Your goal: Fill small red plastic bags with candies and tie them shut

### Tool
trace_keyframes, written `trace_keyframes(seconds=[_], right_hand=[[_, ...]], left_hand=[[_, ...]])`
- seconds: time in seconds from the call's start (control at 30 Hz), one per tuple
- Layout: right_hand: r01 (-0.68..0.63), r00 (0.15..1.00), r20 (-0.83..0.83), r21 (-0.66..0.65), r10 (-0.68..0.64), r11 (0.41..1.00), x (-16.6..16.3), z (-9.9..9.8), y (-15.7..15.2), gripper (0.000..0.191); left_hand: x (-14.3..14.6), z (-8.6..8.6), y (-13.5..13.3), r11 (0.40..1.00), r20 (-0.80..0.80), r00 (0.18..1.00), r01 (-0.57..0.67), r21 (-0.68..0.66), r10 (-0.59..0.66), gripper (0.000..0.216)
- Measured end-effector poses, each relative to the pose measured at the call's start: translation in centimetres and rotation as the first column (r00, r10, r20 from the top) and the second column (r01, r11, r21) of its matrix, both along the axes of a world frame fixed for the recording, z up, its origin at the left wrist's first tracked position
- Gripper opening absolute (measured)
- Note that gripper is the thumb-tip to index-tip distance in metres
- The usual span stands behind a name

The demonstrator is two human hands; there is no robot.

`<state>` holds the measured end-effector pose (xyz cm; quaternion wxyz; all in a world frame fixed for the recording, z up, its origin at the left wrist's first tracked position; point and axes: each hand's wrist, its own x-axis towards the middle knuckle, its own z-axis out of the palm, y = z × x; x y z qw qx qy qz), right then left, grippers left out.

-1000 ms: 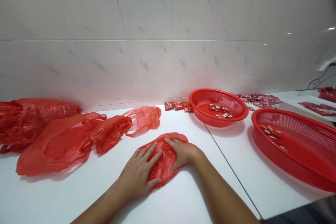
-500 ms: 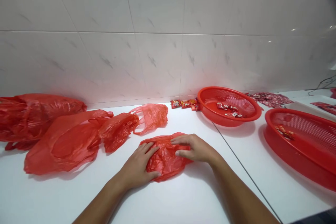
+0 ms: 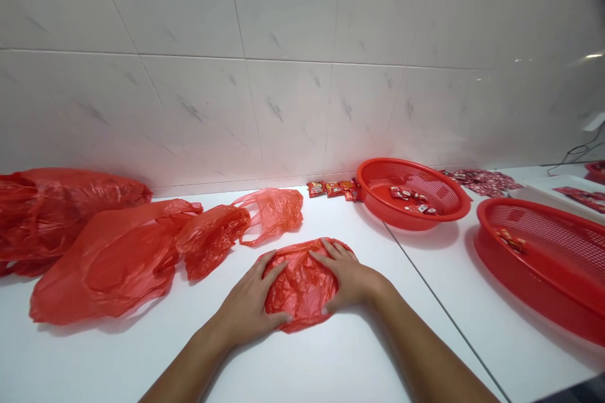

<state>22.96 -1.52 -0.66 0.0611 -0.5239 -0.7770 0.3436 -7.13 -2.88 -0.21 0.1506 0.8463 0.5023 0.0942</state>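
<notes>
A crumpled red plastic bag (image 3: 302,289) lies on the white table in front of me, between my two hands. My left hand (image 3: 258,299) rests on its left side, fingers spread and thumb along the near edge. On the right side, my right hand (image 3: 347,277) lies with its fingers apart over the bag's far right part and its thumb near the lower edge. Both hands press flat on the bag without gripping it.
More red plastic bags (image 3: 113,264) lie in a row at the left, with a large bundle (image 3: 70,208) by the wall. Small red packets (image 3: 331,188) sit beside a round red basket (image 3: 416,220). A bigger red basket (image 3: 529,264) stands at the right.
My right hand has spread and settled flatter over the right side of the bag. The bag looks a little more spread out. My left hand has barely moved.
</notes>
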Motion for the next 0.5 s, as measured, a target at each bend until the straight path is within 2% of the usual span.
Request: trace_keyframes(seconds=[0.07,0.13,0.17,0.2,0.23,0.27,0.3,0.33,0.43,0.5], right_hand=[[-0.003,0.999,-0.036,-0.008,0.002,1.000,0.2,0.0,-0.1,0.133],[0.041,0.982,-0.185,0.013,-0.038,0.999,0.6,-0.2,0.2,0.120],[0.133,0.938,-0.326,0.018,-0.120,0.991,0.8,-0.4,0.6,0.106],[0.276,0.839,-0.487,-0.002,-0.242,0.961,1.2,-0.6,1.1,0.088],[0.436,0.683,-0.630,-0.055,-0.370,0.898,1.6,-0.8,1.8,0.068],[0.585,0.490,-0.728,-0.133,-0.479,0.800,2.2,-1.0,2.5,0.057],[0.699,0.301,-0.776,-0.217,-0.555,0.681,2.9,-1.2,3.2,0.057],[0.775,0.153,-0.789,-0.278,-0.595,0.568,3.8,-1.3,3.8,0.061],[0.871,-0.142,-0.769,-0.396,-0.623,0.291,7.1,-1.3,4.9,0.071],[0.838,-0.388,-0.715,-0.537,-0.582,0.101,9.6,-1.1,5.0,0.074]], left_hand=[[-0.1,-0.1,0.3,1.000,-0.015,1.000,-0.028,-0.014,0.027,0.101],[-0.2,-0.3,0.5,0.999,-0.017,0.999,-0.042,-0.024,0.042,0.099],[-0.3,-0.3,0.6,0.999,-0.015,0.999,-0.047,-0.026,0.046,0.097],[-0.4,-0.4,0.7,0.998,-0.014,0.999,-0.049,-0.025,0.049,0.096],[-0.4,-0.5,0.8,0.999,-0.016,0.999,-0.049,-0.024,0.049,0.095],[-0.5,-0.5,0.8,0.999,-0.018,0.999,-0.048,-0.021,0.048,0.093],[-0.6,-0.6,0.9,0.999,-0.020,0.999,-0.045,-0.016,0.045,0.093],[-0.7,-0.6,0.9,0.999,-0.022,0.999,-0.042,-0.010,0.041,0.092],[-0.8,-0.9,1.0,0.999,-0.023,0.999,-0.032,0.017,0.033,0.091],[-0.9,-1.1,1.2,0.999,-0.029,0.999,-0.028,0.033,0.029,0.091]])
